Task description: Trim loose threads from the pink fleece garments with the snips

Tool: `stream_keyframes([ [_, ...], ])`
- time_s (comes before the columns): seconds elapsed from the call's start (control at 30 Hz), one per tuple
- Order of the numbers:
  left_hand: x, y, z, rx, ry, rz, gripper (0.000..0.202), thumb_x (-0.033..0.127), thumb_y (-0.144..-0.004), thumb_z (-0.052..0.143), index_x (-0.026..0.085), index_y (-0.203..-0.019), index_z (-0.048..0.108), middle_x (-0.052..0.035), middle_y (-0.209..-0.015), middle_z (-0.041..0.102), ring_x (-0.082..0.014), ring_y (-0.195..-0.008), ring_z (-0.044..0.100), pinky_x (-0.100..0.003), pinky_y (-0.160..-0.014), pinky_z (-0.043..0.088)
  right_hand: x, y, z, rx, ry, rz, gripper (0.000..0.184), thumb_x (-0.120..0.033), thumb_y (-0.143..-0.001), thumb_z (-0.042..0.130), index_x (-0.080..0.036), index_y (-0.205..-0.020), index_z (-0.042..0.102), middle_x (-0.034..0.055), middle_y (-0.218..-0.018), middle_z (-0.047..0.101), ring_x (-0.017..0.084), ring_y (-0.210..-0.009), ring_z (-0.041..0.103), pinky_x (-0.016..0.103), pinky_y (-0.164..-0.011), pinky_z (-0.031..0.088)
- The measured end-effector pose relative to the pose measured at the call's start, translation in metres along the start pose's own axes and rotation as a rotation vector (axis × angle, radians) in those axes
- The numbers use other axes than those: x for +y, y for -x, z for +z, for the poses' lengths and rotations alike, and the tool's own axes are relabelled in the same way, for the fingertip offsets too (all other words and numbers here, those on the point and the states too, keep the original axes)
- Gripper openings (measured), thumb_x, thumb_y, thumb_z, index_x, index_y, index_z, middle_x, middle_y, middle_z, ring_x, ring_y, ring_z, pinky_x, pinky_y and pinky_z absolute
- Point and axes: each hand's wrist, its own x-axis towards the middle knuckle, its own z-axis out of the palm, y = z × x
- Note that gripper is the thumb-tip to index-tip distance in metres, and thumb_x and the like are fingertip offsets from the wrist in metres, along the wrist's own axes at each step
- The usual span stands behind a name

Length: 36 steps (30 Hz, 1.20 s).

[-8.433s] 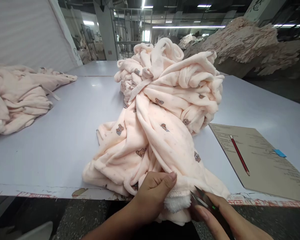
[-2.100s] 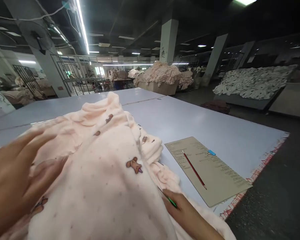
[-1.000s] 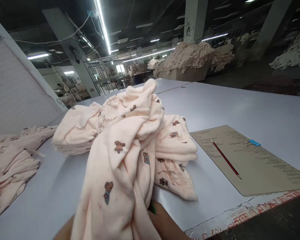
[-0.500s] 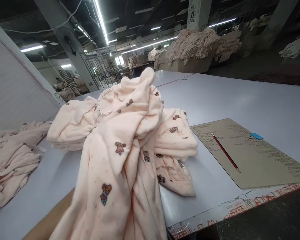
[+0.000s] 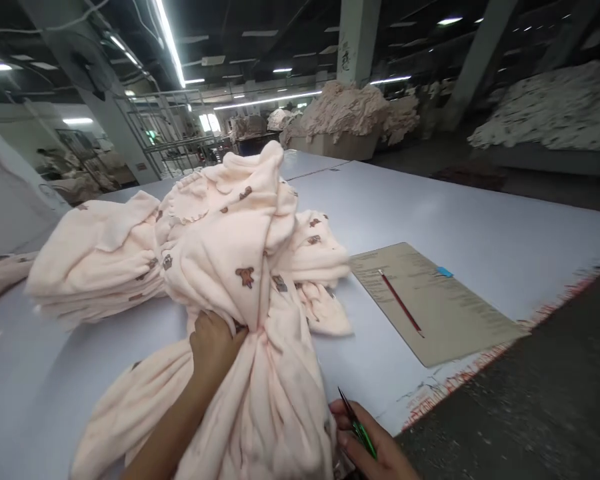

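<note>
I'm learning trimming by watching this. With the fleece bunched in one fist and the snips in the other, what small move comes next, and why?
Probably draw the pink fleece garment toward the table edge. The left hand grips a bunched fold, while the right hand holds the green snips beside the cloth, not yet on it.

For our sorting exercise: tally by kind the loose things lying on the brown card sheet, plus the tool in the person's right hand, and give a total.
Red pencil on the card sheet: 1
Blue clip: 1
Green-handled snips in the right hand: 1
Total: 3
</note>
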Motion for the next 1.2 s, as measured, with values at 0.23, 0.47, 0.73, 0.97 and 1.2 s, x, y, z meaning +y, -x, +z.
stream_keyframes([
  [0.23, -0.003, -0.047, -0.014, -0.068, 0.363, 0.042, 0.076, 0.059, -0.078, 0.042, 0.007, -0.132, 0.029, -0.0205, -0.120, 0.052, -0.0316, -0.109, 0.053, -0.039, -0.087, 0.044, 0.002, 0.020, -0.018, 0.146, 0.097, -0.098, 0.049, -0.057, -0.069, 0.060, -0.017, -0.097, 0.061, 0.0077, -0.085, 0.067, 0.022, -0.086, 0.061, 0.030, -0.081, 0.044],
  [0.47, -0.099, 0.006, -0.022, -0.489, 0.602, -0.120, 0.054, 0.052, -0.069, 0.058, 0.017, -0.110, 0.061, -0.0078, -0.107, 0.066, -0.0355, -0.106, 0.056, -0.039, -0.087, 0.046, -0.028, 0.013, -0.047, 0.195, 0.180, -0.160, 0.041, -0.051, -0.071, 0.062, -0.018, -0.096, 0.061, 0.0096, -0.089, 0.068, 0.023, -0.091, 0.062, 0.030, -0.082, 0.046],
  [0.73, -0.057, 0.086, -0.071, -1.004, 1.461, -0.077, 0.052, 0.041, -0.070, 0.066, 0.011, -0.112, 0.060, -0.0110, -0.102, 0.067, -0.0303, -0.096, 0.061, -0.039, -0.084, 0.047, -0.098, 0.013, 0.060, -0.239, 0.340, -0.445, 0.023, -0.040, -0.082, 0.051, -0.029, -0.101, 0.058, 0.0000, -0.094, 0.066, 0.013, -0.063, 0.061, 0.021, -0.057, 0.048],
  [0.97, -0.069, 0.097, -0.063, -0.793, 1.720, -0.520, 0.042, 0.038, -0.071, 0.068, 0.006, -0.097, 0.066, -0.0121, -0.083, 0.070, -0.0283, -0.088, 0.064, -0.038, -0.083, 0.047, -0.051, -0.052, 0.045, -0.192, 0.678, -0.459, 0.033, -0.035, -0.075, 0.054, -0.022, -0.104, 0.064, 0.0090, -0.099, 0.069, 0.029, -0.091, 0.064, 0.040, -0.078, 0.048],
  [1.2, -0.028, 0.097, -0.071, -0.631, 1.955, -0.632, 0.049, 0.036, -0.076, 0.064, 0.008, -0.115, 0.055, -0.0130, -0.091, 0.069, -0.0266, -0.088, 0.064, -0.039, -0.085, 0.046, -0.069, -0.005, 0.048, -0.255, 0.470, -0.412, 0.053, -0.045, -0.053, 0.077, -0.027, -0.102, 0.066, 0.0050, -0.113, 0.064, 0.029, -0.108, 0.056, 0.029, -0.085, 0.048],
])
